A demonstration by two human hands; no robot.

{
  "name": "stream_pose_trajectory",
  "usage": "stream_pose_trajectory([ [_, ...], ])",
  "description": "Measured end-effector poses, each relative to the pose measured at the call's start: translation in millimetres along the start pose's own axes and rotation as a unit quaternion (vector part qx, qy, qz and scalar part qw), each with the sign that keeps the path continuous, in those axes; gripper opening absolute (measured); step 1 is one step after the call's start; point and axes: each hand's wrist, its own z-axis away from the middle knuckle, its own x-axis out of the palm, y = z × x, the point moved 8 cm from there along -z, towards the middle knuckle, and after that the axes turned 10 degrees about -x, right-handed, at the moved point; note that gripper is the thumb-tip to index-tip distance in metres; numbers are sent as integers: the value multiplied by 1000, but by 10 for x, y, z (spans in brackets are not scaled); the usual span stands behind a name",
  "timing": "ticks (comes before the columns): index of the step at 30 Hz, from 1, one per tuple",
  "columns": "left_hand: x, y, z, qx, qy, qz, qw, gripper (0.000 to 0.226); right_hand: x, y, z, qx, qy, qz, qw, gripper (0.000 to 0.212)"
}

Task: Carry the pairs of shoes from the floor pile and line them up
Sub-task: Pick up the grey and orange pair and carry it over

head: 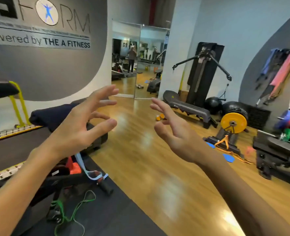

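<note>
1. Room: a gym with a wooden floor [140, 150], a grey wall bearing lettering [43, 41], and a mirror [137, 62] at the far end. No shoe pile and no row of lined-up shoes can be identified in this view; small objects lie on the floor near the mirror, but they are too small and blurred to name.

2. Fixed equipment: a cable machine [204, 72] stands against the far right wall, with a low black bench [187, 106] in front of it and a yellow weight plate [233, 123] just beside. A dark mat [106, 215] covers the floor at lower left, carrying a green band [72, 213] and other loose gear.

3. Left hand [83, 126]: raised at chest level, fingers spread and slightly curved, grasping nothing.

4. Right hand [173, 132]: raised opposite it and apart from it, fingers released and loosely bent, also empty.

5. Assessment: both hands are free, so nothing is being carried; the step in hand appears to be locating the pile.

6. Recommendation: turn the head downward to find the shoes before reaching. Take each shoe of a pair in its own hand, keep the pair together, and steer clear of the straps and bands on the floor when walking.
</note>
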Motion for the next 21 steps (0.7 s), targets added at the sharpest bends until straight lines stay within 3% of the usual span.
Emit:
stream_pose_trajectory([
  [9,92,-946,-1434,31,-89,40,995,75,-147,956,-787,75,50,49,995,75],
  [14,411,-1481,-1935,17,-110,63,992,71,-210,1613,-937,111,60,61,990,74],
  [18,766,-1838,-2362,2,-124,71,990,70,-406,2279,-923,125,115,47,984,61],
  [21,1043,-2072,-2757,-5,-130,57,990,71,-566,2911,-884,151,140,39,978,62],
])
